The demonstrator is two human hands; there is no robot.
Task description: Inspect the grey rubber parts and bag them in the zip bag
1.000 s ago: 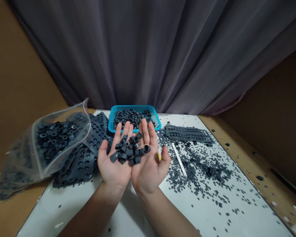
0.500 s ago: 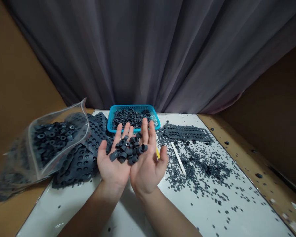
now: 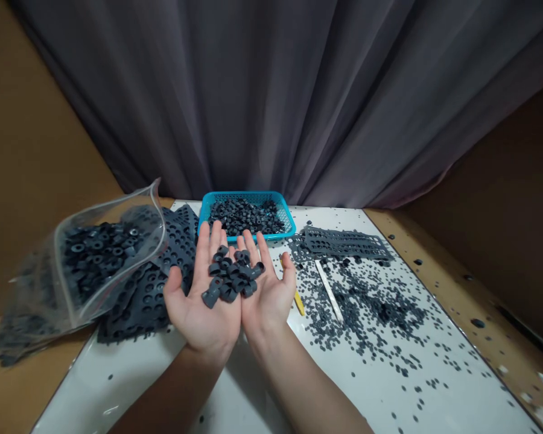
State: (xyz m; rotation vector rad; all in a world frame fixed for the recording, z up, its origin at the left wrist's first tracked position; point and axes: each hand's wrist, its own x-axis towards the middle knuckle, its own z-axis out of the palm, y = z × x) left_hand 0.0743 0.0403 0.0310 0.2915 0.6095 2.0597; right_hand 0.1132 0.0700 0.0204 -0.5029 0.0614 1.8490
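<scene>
Over the table [image 3: 380, 386], left hand [image 3: 203, 312] and right hand [image 3: 266, 299], grip open, cup rings [image 3: 230, 277] pointing everywhere.

A small workshop: a white tabletop [image 3: 380, 392] strewn with punched-out rubber bits [image 3: 371, 313], perforated rubber sheets [image 3: 149, 295], a bag [image 3: 72, 265] and a basket [image 3: 247, 195] full of rings [image 3: 244, 216], with a curtain [image 3: 271, 90] and cardboard walls [image 3: 27, 150] closing it in.

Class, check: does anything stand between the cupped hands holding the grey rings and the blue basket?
Nothing visible does: the left hand and right hand cup the rings just short of the basket.
</scene>
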